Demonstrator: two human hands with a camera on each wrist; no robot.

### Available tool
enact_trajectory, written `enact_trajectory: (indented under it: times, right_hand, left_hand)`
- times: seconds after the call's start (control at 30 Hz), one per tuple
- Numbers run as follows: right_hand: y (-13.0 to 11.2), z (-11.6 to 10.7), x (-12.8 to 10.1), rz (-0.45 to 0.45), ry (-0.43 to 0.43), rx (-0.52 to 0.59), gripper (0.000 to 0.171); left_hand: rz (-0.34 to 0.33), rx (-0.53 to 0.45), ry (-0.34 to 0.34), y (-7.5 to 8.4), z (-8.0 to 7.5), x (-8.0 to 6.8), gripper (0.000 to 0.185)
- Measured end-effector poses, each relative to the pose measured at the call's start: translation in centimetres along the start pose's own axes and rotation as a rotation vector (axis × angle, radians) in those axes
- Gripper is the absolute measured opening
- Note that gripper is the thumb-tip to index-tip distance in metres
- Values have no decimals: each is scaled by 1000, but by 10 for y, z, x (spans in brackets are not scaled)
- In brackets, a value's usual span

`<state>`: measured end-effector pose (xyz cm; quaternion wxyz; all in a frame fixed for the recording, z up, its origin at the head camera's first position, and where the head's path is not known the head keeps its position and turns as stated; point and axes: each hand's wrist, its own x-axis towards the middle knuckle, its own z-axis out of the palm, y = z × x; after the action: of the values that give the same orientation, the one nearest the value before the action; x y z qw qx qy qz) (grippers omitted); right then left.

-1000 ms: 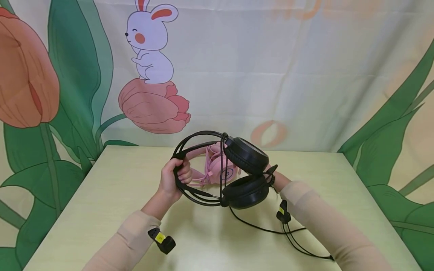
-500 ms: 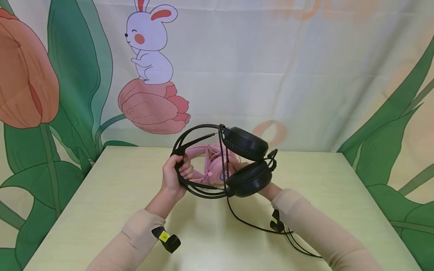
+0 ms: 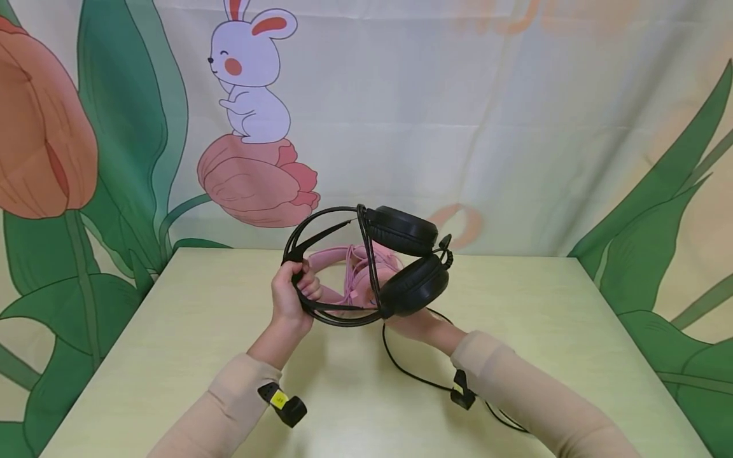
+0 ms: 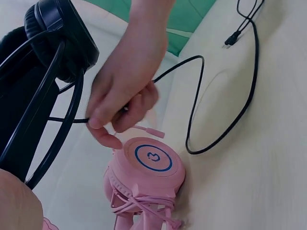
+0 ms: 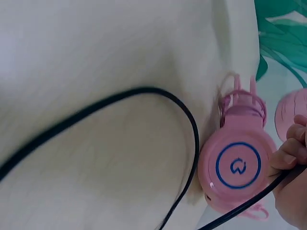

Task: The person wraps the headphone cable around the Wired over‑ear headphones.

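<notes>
My left hand (image 3: 291,298) grips the headband of black over-ear headphones (image 3: 415,286), holding them sideways above the table. Their ear cups point right, with black cable wrapped across the frame. Beneath the lower cup is my right hand (image 3: 408,324), partly hidden in the head view. The left wrist view shows that right hand (image 4: 122,84) pinching the black cable (image 4: 255,72) with curled fingers. Behind, on the table, rest pink headphones (image 3: 323,257) with their own pink cord wound round them; a blue ring marks the pink ear cup (image 5: 238,191).
The pale table (image 3: 189,331) ends at a printed fabric backdrop (image 3: 401,127). Slack black cable loops over the tabletop, and its plug (image 4: 232,39) lies there too. A small black device (image 3: 283,404) sits at each wrist.
The black headphones have risen and shifted slightly left with my left hand. My right hand has moved left and down, from behind the ear cups to below the lower one.
</notes>
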<state>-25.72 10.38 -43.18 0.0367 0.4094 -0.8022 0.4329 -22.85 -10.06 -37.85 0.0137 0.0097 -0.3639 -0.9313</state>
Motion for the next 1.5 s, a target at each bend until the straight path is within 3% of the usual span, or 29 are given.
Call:
enact_trajectory:
  times: [0.1, 0.17, 0.27, 0.37, 0.5, 0.77, 1.07, 1.3, 1.5]
  right_hand:
    - [5, 8, -1, 55, -9, -253, 13]
    - [5, 11, -2, 115, -29, -335, 16]
    - [0, 15, -3, 170, -87, -296, 15]
    - [-6, 18, -5, 140, -127, -294, 19]
    - [-10, 18, -8, 89, -93, -315, 19]
    - [-9, 15, -11, 77, -65, -322, 19]
    - [-25, 14, -13, 138, -26, -253, 21]
    - [-36, 9, -16, 174, -52, -246, 21]
    - [-44, 4, -17, 162, -76, -222, 21]
  left_hand:
    - [27, 2, 6, 2, -1, 2, 24]
    - [39, -2, 10, 4, -2, 4, 24]
    - [54, -14, 25, 8, -2, 7, 23]
    - [70, -20, 53, 12, -2, 9, 23]
    - [88, 0, 106, 17, -4, 12, 22]
    - [132, 58, 199, 17, -6, 16, 20]
    - [167, 85, 286, 14, -5, 17, 22]
    - [219, 169, 335, 10, -9, 17, 23]
    - [250, 187, 373, 10, -11, 15, 22]
